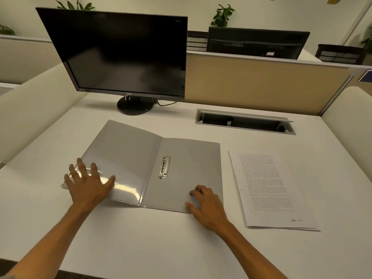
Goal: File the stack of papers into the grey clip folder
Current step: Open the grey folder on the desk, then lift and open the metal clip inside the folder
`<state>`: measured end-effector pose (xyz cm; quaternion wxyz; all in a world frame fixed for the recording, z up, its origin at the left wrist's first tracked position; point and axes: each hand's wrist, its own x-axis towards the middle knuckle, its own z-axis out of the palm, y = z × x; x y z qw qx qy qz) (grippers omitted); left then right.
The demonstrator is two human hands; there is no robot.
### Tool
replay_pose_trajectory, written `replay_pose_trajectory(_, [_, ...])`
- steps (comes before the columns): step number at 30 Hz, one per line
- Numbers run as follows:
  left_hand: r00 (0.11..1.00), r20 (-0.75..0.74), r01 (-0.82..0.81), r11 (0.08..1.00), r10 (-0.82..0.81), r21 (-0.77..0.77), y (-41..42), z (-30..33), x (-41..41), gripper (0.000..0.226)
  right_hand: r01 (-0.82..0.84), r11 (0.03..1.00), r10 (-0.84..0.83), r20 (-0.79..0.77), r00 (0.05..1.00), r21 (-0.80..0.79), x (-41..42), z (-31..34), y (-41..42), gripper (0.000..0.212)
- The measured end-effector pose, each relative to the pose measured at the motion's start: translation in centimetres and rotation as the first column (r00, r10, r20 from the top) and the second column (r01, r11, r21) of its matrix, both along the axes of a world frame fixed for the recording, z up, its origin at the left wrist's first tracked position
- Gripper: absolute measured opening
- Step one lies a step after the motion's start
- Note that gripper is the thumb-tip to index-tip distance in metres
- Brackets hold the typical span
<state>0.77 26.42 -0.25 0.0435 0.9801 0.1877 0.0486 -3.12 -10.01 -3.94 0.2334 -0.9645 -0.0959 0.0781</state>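
One white desk [141,238], beige partition [261,85].

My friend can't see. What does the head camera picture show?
Two hands press a grey clip folder open on a white desk: left hand on the cover, right hand near the metal clip. Papers lie beside it.

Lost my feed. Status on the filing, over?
Left hand flat on open grey folder, right hand too. Papers unfiled, right of it. Clip bare. Nothing in the way.

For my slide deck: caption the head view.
Both hands press the open grey clip folder flat on the desk; the stack of papers waits alongside.
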Motion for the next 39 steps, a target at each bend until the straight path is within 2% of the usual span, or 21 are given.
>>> replay_pose_trajectory(5, [0.989, -0.098, 0.11, 0.993, -0.113, -0.034, -2.2, -2.3, 0.0, 0.076, 0.014, 0.996, -0.01, -0.052, 0.999, 0.091, 2.6, 0.6, 2.4, 0.048])
replay_pose_trajectory(7, [0.977, -0.098, 0.182, 0.98, -0.189, -0.081, -3.1, -2.9, 0.1, 0.082, 0.024, 0.99, -0.012, -0.08, 0.997, 0.142, 3.7, 0.8, 3.7, 0.048])
replay_pose_trajectory(10, [0.941, -0.034, 0.327, 0.932, -0.336, -0.155, -4.4, -3.6, 0.2, 0.102, 0.053, 0.977, -0.029, -0.118, 0.993, 0.208, 5.4, 1.1, 5.5, 0.049])
replay_pose_trajectory(14, [0.875, -0.041, 0.47, 0.867, -0.483, -0.166, -5.7, -4.3, 0.3, 0.099, 0.125, 0.956, -0.085, -0.155, 0.984, 0.266, 7.4, 1.4, 7.0, 0.054])
replay_pose_trajectory(25, [0.865, -0.028, 0.491, 0.855, -0.502, -0.167, -6.0, -5.6, -0.1, 0.08, 0.232, 0.959, -0.203, -0.175, 0.963, 0.164, 10.7, 1.6, 8.7, 0.097])
replay_pose_trajectory(39, [0.86, -0.032, 0.503, 0.855, -0.51, -0.125, -5.9, -5.8, -0.2, 0.086, 0.263, 0.957, -0.244, -0.15, 0.958, 0.121, 11.1, 1.3, 9.7, 0.092])
